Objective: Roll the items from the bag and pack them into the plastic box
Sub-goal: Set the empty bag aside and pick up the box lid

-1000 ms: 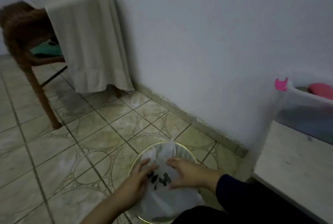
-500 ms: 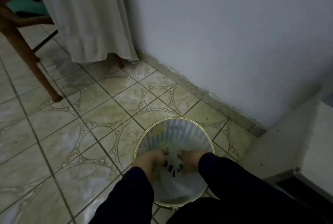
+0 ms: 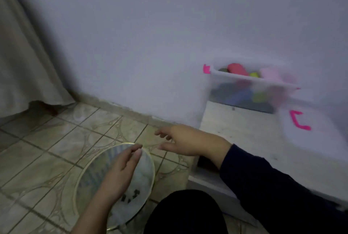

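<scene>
Sitting nearly full at right, the plastic box [image 3: 250, 85] is holding rolled items; both hands' fingers are spread, holding nothing, over the bag [image 3: 131, 192].

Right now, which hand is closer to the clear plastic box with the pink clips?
Right. The right hand hovers off the bench's corner, below the plastic box; the left hand is over the bin.

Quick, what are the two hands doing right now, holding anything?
Left hand: open, fingers straight, over the white bag in the bin, holding nothing visible.
Right hand: open, empty.
</scene>
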